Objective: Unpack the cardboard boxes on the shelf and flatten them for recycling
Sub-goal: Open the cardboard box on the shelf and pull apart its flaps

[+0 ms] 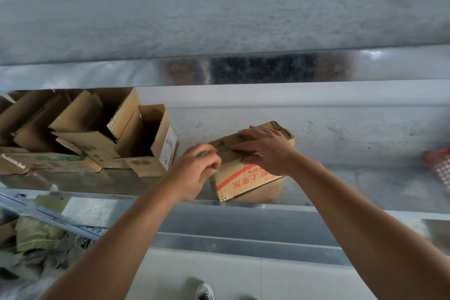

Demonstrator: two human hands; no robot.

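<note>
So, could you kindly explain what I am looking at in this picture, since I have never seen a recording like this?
There is no machine here: a person wears one wide camera on the head, looking forward and down, so the two bare arms reaching in from below are theirs. They stand at a metal shelf. On it sits a closed box with red print. The right hand lies flat on its top, thumb down the front, steadying it; the left hand curls its fingers at the box's top left edge, seemingly picking at it. To the left stand several opened boxes. A blurred red object sits at the far right, and a shoe shows on the floor below.
</note>
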